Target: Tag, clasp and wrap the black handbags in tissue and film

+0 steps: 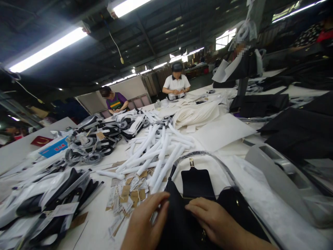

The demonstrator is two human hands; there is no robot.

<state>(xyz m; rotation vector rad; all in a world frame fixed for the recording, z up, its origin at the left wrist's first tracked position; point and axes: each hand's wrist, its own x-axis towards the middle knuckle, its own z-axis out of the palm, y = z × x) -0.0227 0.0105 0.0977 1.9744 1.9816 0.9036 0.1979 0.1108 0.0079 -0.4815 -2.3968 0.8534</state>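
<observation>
Item one, black bag (174, 222): I found it at the near edge of the white table (96, 206), low in the head view and right of centre, between and beneath the hands. Fittings: a wrapped handle (226, 169) arching up beyond the body; a black flap (197, 182) lying away from the wearer, with a metal clasp (191, 162) at its far end.

Item two, left hand (147, 218): thumb and fingers bent, tips at the bag's left side. I could not tell whether they pinched it.

Item three, right hand (215, 217): laid over the bag, fingers bent together near the base of the flap. I could not tell whether it gripped anything.

Surroundings: white tubes (161, 152) in a loose pile beyond the bag; paper tags (134, 194) heaped to its left; wrapped black pieces (62, 198) farther left; a grey moulded device (288, 173) on the right; pale sheets (197, 113) farther back. At the far side, two co-workers: one in a purple top (121, 99), one in a white shirt (170, 83).
</observation>
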